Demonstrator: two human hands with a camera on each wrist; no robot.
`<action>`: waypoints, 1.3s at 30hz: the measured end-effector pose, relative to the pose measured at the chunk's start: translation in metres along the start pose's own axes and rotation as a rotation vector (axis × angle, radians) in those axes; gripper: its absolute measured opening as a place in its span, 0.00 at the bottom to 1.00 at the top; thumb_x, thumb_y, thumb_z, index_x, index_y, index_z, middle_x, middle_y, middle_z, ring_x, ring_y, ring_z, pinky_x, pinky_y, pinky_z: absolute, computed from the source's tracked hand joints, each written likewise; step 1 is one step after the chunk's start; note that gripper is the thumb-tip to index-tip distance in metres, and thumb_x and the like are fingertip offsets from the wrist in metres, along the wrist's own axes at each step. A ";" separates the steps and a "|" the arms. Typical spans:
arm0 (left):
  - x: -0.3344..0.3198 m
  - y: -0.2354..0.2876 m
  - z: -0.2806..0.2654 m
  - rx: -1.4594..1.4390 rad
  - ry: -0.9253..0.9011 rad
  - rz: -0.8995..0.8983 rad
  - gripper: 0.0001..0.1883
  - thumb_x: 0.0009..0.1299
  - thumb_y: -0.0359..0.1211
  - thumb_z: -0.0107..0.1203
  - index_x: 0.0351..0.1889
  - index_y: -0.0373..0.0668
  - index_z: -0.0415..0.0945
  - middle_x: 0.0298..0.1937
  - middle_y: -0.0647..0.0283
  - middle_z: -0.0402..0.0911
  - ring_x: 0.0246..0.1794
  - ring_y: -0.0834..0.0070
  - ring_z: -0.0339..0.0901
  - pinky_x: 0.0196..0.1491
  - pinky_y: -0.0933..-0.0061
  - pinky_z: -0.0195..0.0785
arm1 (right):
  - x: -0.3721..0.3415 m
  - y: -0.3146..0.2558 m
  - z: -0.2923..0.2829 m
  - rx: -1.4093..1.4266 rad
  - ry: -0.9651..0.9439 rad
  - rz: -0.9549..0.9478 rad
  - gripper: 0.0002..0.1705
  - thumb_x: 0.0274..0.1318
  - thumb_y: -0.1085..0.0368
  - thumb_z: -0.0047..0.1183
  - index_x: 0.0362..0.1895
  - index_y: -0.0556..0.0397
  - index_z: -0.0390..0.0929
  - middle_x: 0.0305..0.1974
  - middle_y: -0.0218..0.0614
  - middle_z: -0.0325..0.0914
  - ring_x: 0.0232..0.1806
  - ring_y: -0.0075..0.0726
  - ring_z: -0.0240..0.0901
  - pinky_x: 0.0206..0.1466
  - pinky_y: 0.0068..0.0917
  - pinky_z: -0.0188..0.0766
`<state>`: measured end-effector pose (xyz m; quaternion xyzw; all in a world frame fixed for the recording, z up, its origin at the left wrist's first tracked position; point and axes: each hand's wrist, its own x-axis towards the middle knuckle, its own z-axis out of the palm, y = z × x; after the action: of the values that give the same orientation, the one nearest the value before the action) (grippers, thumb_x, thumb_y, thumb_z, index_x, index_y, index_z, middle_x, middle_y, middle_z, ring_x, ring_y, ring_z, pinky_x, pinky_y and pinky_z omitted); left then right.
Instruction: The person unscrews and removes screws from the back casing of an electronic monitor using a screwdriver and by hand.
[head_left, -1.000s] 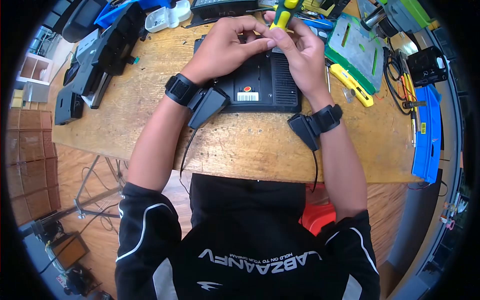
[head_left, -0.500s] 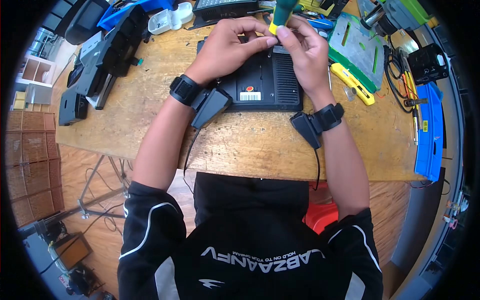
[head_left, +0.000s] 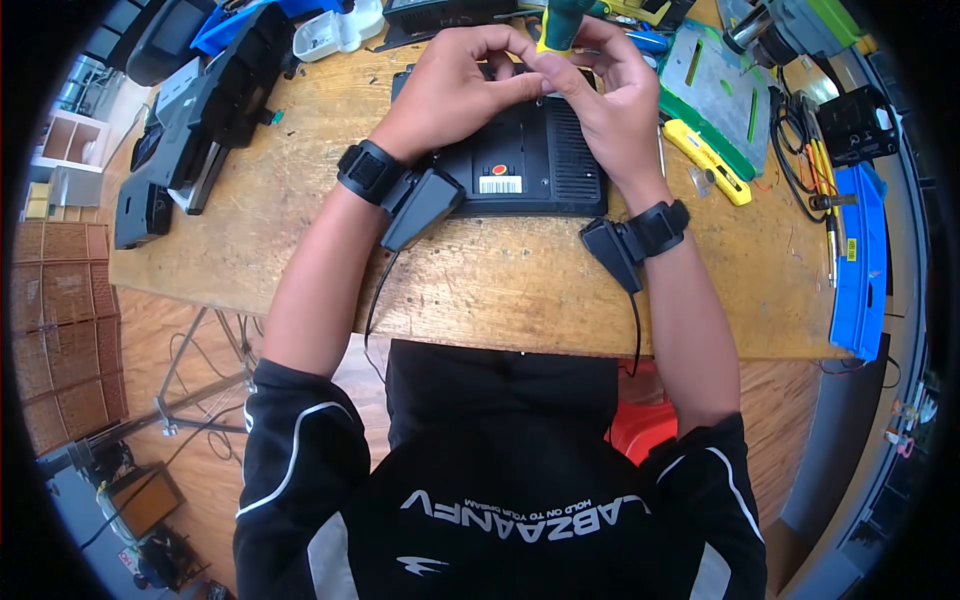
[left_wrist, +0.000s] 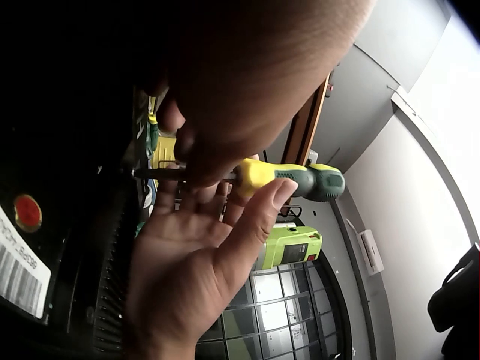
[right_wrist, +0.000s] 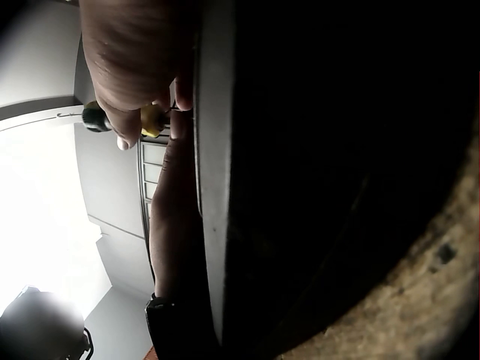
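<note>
On the table lies a black device (head_left: 532, 150) with a vented strip, a barcode label (head_left: 500, 184) and an orange-red round sticker (left_wrist: 28, 212). A green and yellow screwdriver (head_left: 566, 28) stands nearly upright over its far part, tip toward the casing. My right hand (head_left: 618, 112) pinches the handle, and its thumb lies along the yellow part in the left wrist view. My left hand (head_left: 445, 98) pinches the thin shaft lower down, close above the casing. These fingers hide the spot under the tip in the head view.
A yellow utility knife (head_left: 706, 162) and a green-edged metal plate (head_left: 715, 95) lie to the right, with a blue tray (head_left: 858, 265) at the table's right edge. Black plastic parts (head_left: 215, 110) and a white compartment dish (head_left: 338, 32) stand on the left and back.
The screwdriver handle has turned about its axis: its yellow stripe faced me earlier, and dark green faces me now. My right thumb and fingers have shifted around it; my left hand has stayed nearly in place.
</note>
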<state>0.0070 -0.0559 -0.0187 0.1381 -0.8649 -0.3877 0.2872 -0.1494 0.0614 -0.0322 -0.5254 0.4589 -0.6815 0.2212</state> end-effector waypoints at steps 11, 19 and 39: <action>0.002 -0.002 0.004 -0.104 0.052 0.041 0.14 0.68 0.42 0.70 0.43 0.42 0.88 0.22 0.73 0.75 0.23 0.86 0.67 0.29 0.78 0.62 | 0.004 -0.029 0.005 -0.182 0.001 -0.020 0.19 0.68 0.63 0.60 0.55 0.66 0.78 0.49 0.40 0.78 0.51 0.30 0.75 0.56 0.25 0.71; 0.000 0.002 -0.001 -0.030 0.008 0.038 0.13 0.70 0.38 0.69 0.47 0.41 0.87 0.29 0.72 0.80 0.30 0.87 0.72 0.36 0.79 0.67 | 0.004 -0.014 0.005 -0.128 0.010 -0.078 0.15 0.63 0.67 0.65 0.49 0.65 0.81 0.47 0.35 0.77 0.46 0.25 0.75 0.50 0.22 0.73; 0.000 0.005 -0.003 0.058 -0.037 0.011 0.14 0.71 0.37 0.69 0.47 0.37 0.86 0.36 0.70 0.85 0.34 0.88 0.75 0.39 0.81 0.71 | 0.003 -0.016 0.008 -0.012 0.081 0.052 0.20 0.63 0.66 0.65 0.54 0.65 0.79 0.48 0.35 0.78 0.48 0.25 0.76 0.51 0.23 0.75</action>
<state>0.0083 -0.0544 -0.0128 0.1346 -0.8818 -0.3632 0.2690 -0.1401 0.0640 -0.0169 -0.4866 0.4851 -0.6934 0.2168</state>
